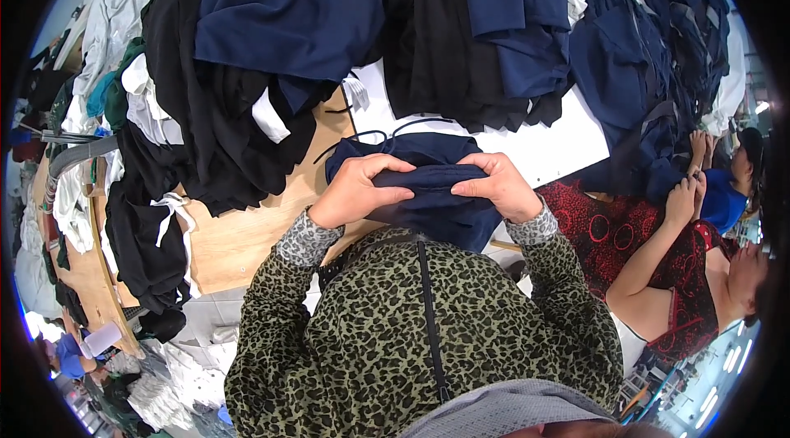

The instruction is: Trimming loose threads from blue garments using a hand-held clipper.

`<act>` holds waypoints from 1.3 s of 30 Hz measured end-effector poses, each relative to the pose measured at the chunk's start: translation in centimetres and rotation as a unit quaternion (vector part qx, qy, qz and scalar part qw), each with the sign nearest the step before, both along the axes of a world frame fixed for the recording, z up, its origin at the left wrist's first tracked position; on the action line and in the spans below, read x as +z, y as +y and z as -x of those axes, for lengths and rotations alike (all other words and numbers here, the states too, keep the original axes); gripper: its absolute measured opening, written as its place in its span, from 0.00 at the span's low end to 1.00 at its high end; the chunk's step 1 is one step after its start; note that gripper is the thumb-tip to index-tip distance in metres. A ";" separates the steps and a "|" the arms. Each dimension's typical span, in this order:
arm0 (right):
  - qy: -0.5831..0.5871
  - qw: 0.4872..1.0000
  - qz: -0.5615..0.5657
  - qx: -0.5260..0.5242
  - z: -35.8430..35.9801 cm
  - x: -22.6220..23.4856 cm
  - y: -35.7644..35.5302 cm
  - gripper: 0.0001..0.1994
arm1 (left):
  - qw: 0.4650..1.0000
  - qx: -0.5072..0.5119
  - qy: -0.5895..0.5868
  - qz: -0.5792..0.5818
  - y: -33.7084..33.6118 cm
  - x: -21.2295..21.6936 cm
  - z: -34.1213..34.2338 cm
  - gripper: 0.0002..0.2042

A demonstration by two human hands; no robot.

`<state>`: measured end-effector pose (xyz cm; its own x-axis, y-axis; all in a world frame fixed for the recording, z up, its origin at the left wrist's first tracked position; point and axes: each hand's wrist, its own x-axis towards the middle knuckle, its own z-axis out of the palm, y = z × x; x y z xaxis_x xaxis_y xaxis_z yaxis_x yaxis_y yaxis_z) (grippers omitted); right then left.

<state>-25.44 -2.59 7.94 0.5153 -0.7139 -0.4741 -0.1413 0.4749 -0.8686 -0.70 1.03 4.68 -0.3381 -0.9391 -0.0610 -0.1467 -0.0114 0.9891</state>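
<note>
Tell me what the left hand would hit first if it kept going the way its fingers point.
Probably the right hand: the left hand points across the navy garment toward it, fingertips nearly meeting.

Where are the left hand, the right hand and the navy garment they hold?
left hand (pixel 358 190), head view, on the back of the hand
right hand (pixel 498 187), head view, on the knuckles
navy garment (pixel 436 220), head view, on the fabric below the hands

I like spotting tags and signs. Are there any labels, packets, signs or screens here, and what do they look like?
White tag: small, rectangular, hanging at the edge of the dark clothes pile, above the left hand.
White cylinder: far left by the wooden table edge; too blurred to tell what it is.
No signs or screens show.
</note>
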 end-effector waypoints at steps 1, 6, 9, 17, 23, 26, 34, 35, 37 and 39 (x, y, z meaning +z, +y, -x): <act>-0.008 1.000 -0.017 -0.003 0.1 -0.2 0.0 0.11 | 1.000 0.000 -0.004 0.002 0.0 0.0 -0.1 0.16; -0.033 0.998 -0.058 -0.002 0.2 -0.9 -0.3 0.12 | 1.000 -0.003 -0.003 -0.031 0.0 -0.2 -0.4 0.17; -0.047 0.996 -0.078 -0.016 -0.1 -0.8 -0.2 0.13 | 0.999 0.001 0.017 -0.028 0.0 0.0 -0.2 0.19; -0.004 0.998 0.024 0.049 -0.2 0.6 -0.5 0.18 | 0.998 -0.029 -0.018 0.052 -0.4 0.2 0.2 0.19; 0.117 0.917 0.374 0.074 -0.5 -0.7 0.1 0.16 | 0.993 -0.030 -0.057 0.102 -0.1 0.1 0.1 0.14; 0.102 0.899 0.426 0.007 -1.0 -1.1 0.5 0.12 | 0.983 0.009 -0.065 0.172 0.1 0.2 0.2 0.14; 0.085 0.877 0.461 -0.107 -2.6 -2.3 2.0 0.09 | 0.927 0.064 -0.136 0.344 -0.2 0.2 1.0 0.16; 0.092 0.876 0.459 -0.120 -2.9 -2.3 2.1 0.09 | 0.926 0.069 -0.159 0.336 -0.2 0.5 1.1 0.16; 0.103 0.864 0.481 -0.107 -3.2 -2.7 2.5 0.09 | 0.922 0.064 -0.157 0.348 -0.2 0.2 1.3 0.16; 0.093 0.863 0.482 -0.122 -3.4 -2.9 2.7 0.08 | 0.918 0.053 -0.155 0.363 -0.2 0.1 1.5 0.16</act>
<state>-22.08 0.11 5.01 0.2724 -0.8996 0.3413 -0.3195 -0.4192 -0.8498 -2.19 0.82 4.81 -0.3146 -0.7973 0.5151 -0.4577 0.6028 0.6536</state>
